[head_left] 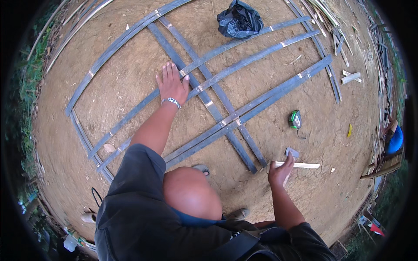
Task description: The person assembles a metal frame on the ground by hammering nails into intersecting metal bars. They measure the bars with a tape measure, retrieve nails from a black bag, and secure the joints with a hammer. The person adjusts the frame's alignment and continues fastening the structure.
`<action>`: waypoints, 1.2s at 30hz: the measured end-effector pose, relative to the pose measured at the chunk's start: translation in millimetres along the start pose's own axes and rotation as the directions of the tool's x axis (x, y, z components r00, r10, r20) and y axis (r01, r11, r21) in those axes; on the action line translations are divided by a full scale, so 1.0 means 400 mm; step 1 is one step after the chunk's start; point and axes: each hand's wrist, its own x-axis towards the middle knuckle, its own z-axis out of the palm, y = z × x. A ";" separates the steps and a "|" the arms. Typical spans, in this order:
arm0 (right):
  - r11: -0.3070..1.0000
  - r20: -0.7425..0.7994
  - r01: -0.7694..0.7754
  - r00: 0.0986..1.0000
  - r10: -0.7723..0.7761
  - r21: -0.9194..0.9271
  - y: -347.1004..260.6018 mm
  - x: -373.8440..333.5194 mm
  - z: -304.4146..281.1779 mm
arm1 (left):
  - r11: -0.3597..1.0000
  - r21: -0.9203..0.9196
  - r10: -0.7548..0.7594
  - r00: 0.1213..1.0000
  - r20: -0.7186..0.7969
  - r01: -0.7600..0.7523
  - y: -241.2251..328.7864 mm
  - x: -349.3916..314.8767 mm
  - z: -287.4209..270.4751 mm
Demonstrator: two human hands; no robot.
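Note:
My left hand (173, 85) lies with its fingers stretched out on dark bamboo-like strips (209, 104), where a long strip crosses a pair of others. The strips form a large grid on the ground, with pale patches at many crossings. Lower right, the fingers of my right hand (279, 174) are closed round a pale wooden strip (307, 165) that sticks out to the right. A small grey piece (292, 152) shows at the fingertips; whether I hold it too, I cannot tell. A green and black tape measure (295, 119) rests on the dirt above that hand.
A crumpled black plastic bag (240, 21) sits at the far side by the grid. Split pieces (351, 78) and long poles lie along the right. A yellow scrap (349, 130) is on the ground. Another person in blue (394, 140) is at the right rim.

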 end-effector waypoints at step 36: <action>0.774 0.144 0.626 0.760 -0.633 0.097 -0.811 0.557 0.361 | 0.994 -0.104 -0.029 0.994 0.107 0.040 0.016 0.006 -0.056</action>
